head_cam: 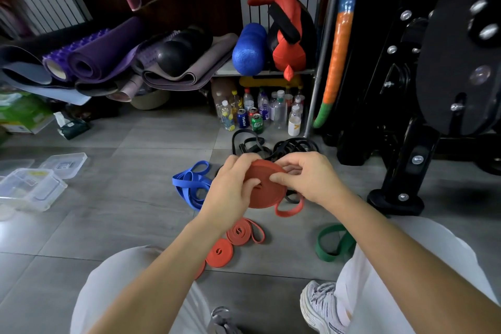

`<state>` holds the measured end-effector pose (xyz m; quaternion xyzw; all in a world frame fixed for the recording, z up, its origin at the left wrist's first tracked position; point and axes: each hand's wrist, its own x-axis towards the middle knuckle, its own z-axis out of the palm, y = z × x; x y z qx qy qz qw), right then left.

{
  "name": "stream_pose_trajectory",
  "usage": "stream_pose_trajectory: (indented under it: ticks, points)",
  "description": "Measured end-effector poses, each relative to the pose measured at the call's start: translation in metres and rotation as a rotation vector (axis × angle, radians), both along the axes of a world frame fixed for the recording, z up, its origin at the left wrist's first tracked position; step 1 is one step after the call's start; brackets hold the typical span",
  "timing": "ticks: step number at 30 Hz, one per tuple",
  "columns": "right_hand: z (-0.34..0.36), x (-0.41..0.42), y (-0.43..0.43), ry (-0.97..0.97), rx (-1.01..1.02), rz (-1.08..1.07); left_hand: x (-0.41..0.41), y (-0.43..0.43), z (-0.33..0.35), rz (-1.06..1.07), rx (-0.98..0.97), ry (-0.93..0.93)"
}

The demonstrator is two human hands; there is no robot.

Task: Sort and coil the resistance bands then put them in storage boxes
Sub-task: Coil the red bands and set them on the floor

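Above the floor I hold a red resistance band [267, 187] wound into a flat coil, its loose tail hanging at the lower right. My left hand [230, 192] grips the coil's left side with curled fingers. My right hand [309, 176] pinches its right edge. Two coiled red bands [219, 252] [240, 230] lie on the tiles below my hands. A loose blue band [189, 184] lies to the left, a green band [332, 243] by my right knee, and black bands [271, 145] in a tangle beyond my hands.
Clear plastic storage boxes [32, 187] and lids [65, 164] sit on the floor at the left. Bottles and cans [257, 114] stand under a shelf ahead. Rolled mats [103, 59] pile at the back left. A black machine base [398, 192] stands to the right.
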<state>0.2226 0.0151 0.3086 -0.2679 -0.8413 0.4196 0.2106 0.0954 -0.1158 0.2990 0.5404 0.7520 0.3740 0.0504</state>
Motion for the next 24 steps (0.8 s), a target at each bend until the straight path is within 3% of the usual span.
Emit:
stream_pose_trajectory:
  ticks: [11, 14, 17, 22, 24]
  points:
    - [0.003, -0.001, 0.006, 0.071, -0.239, 0.009, -0.005, 0.002, 0.012, 0.107, 0.247, -0.451]
    - [0.004, -0.002, 0.005, 0.071, -0.248, 0.012, -0.007, 0.000, 0.011, 0.105, 0.233, -0.550]
    - [0.003, -0.001, 0.005, 0.028, -0.164, 0.007, -0.012, -0.001, 0.013, 0.118, 0.091, -0.638]
    - [-0.001, -0.001, -0.001, -0.195, 0.118, 0.048, -0.008, -0.004, 0.009, 0.009, -0.179, -0.109]
    - [-0.001, -0.001, -0.004, -0.249, 0.205, 0.079, -0.001, -0.004, 0.005, -0.107, -0.221, -0.030]
